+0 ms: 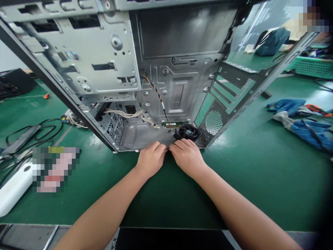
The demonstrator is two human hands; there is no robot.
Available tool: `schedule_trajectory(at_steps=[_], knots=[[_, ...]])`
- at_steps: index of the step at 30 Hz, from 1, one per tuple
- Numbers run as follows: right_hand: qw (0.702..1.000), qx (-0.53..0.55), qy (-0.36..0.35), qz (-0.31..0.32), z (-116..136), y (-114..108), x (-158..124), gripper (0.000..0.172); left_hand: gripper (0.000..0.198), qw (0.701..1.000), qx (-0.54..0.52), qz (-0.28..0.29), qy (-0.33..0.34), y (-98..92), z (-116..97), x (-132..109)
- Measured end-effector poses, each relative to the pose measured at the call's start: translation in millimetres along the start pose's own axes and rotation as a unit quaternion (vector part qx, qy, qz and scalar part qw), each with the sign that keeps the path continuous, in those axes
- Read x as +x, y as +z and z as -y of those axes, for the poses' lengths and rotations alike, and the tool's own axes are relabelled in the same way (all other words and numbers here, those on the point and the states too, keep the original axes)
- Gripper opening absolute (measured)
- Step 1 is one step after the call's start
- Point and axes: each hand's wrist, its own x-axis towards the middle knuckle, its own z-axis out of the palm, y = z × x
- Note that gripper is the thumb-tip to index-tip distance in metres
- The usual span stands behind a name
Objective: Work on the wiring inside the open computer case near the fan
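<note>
An open metal computer case [179, 86] stands on the green table, its inside facing me. My left hand [152, 158] and my right hand [187, 156] meet at the case's lower front edge. Both are closed in a pinch on a small dark piece between them, too small to name. Just behind my right hand, a black fan [187, 132] lies on the case floor. A green circuit board [173, 124] is behind the fan. White cables [125, 113] and a multicoloured cable [156, 91] hang inside the case.
On the green table [260, 180], a power strip [22, 139], black cords and a white object [18, 187] lie left. Blue and grey cloth gloves [307, 128] lie right. A green basket [310, 67] and a bag [273, 41] are farther back.
</note>
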Motion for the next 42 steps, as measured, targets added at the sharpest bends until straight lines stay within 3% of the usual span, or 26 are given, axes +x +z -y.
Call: schedule_trajectory(at_steps=[30, 42], knots=[[1.000, -0.010, -0.019, -0.012, -1.7, 0.1, 0.3, 0.021, 0.023, 0.999, 0.004, 0.028, -0.024, -2.2, -3.0, 2.6], [0.999, 0.009, -0.036, -0.020, -5.0, 1.0, -0.2, 0.022, 0.021, 0.999, -0.029, 0.005, -0.014, -2.1, -1.5, 0.6]])
